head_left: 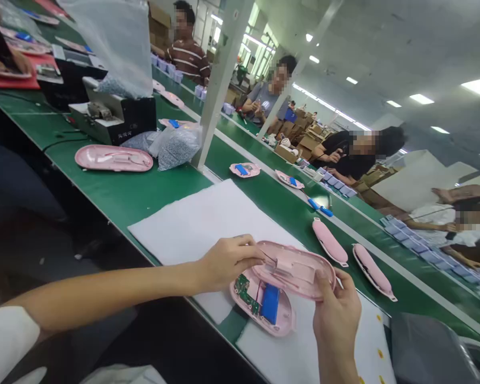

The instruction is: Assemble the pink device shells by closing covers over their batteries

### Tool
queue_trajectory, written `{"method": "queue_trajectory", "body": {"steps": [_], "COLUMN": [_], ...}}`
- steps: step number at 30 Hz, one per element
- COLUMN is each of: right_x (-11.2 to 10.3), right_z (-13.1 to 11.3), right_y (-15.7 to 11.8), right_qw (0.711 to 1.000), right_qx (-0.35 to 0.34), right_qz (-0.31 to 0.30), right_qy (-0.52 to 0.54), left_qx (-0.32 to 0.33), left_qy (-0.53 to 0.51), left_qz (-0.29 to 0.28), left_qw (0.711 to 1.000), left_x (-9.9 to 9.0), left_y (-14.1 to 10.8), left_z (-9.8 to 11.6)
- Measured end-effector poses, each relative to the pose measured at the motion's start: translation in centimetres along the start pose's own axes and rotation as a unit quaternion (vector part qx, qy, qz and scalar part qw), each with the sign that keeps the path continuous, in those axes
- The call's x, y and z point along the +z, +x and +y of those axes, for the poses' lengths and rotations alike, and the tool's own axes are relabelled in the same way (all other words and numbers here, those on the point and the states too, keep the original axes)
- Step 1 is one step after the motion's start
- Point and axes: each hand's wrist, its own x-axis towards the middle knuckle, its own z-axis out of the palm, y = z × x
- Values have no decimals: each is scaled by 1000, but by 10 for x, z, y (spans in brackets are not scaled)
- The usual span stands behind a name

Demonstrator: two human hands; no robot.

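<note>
My right hand point(338, 298) grips the right end of an empty-looking pink shell half point(300, 266), thumb inside and fingers behind. At its left end, my left hand point(230, 264) is closed in a pinch on a thin dark wire that runs into the shell. Partly under this shell lies a second pink shell half point(284, 322). It holds a green circuit board point(246, 293) and a blue battery point(270, 304). White sheets point(196, 218) lie beneath on the green bench.
Closed pink shells point(331, 242) lie to the right; open ones with blue parts point(245, 169) sit farther back. Another pink shell point(114, 158), bags of screws point(180, 146) and a black box point(120, 117) are at left. A metal post point(220, 85) rises behind. People sit across the bench.
</note>
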Motion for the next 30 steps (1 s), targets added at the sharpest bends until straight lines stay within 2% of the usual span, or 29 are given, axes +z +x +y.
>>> {"method": "queue_trajectory", "body": {"steps": [2, 5, 7, 9, 11, 13, 15, 16, 17, 18, 21, 24, 25, 27, 30], "right_x": [-1, 0, 2, 4, 5, 7, 8, 9, 10, 12, 18, 24, 25, 25, 19], "right_z": [0, -2, -4, -7, -9, -8, -6, -4, -2, -1, 0, 1, 3, 8, 8], "right_y": [-20, -43, -51, -55, -54, -52, -51, -51, -52, -53, -58, -62, -62, -59, -51], "right_qw": [999, 994, 990, 985, 974, 965, 963, 965, 968, 970, 973, 975, 975, 976, 984], "right_qx": [-36, -93, -121, -135, -143, -149, -156, -155, -150, -142, -107, -103, -109, -113, -92], "right_qz": [30, 54, 67, 102, 156, 187, 189, 180, 169, 162, 159, 162, 160, 158, 133], "right_qy": [3, -11, -9, 28, 78, 107, 109, 108, 109, 111, 125, 116, 108, 99, 76], "left_qx": [96, 179, 227, 242, 197, 119, 69, 56, 49, 49, 70, 61, 30, -74, -217], "left_qy": [113, 225, 266, 261, 201, 111, 20, -18, -46, -64, -78, -110, -133, -196, -270], "left_qz": [52, 134, 148, 135, 87, -1, -106, -130, -125, -94, 44, 87, 95, 83, 8], "left_qw": [988, 948, 925, 925, 956, 987, 992, 990, 990, 992, 993, 988, 986, 974, 938], "left_x": [2, 7, 11, 12, 10, 5, 0, -2, -2, -1, 9, 18, 19, 17, 10], "left_y": [-3, -3, 0, 1, 1, 2, 3, 4, 5, 6, 5, 2, 1, 1, 5], "left_z": [0, 0, 0, -2, -4, -5, -5, -6, -7, -9, -16, -18, -18, -16, -14]}}
